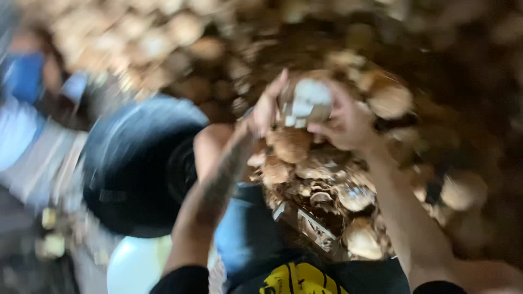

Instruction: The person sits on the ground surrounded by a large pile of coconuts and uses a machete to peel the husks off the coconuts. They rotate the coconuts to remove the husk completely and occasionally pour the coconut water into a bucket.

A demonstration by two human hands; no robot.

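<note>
The picture is blurred by motion. Both my hands are raised together around one brown husked coconut (308, 100) with a patch of white flesh showing. My left hand (267, 109) presses its left side and my right hand (343, 122) grips its right side. Below them lies a heap of broken brown coconut shells and husk pieces (321, 185).
A big pile of brown coconuts (163, 38) fills the background. A large dark round tub (136, 163) stands at the left, with a white rounded object (133, 267) below it. A person in blue (22, 103) is at the far left.
</note>
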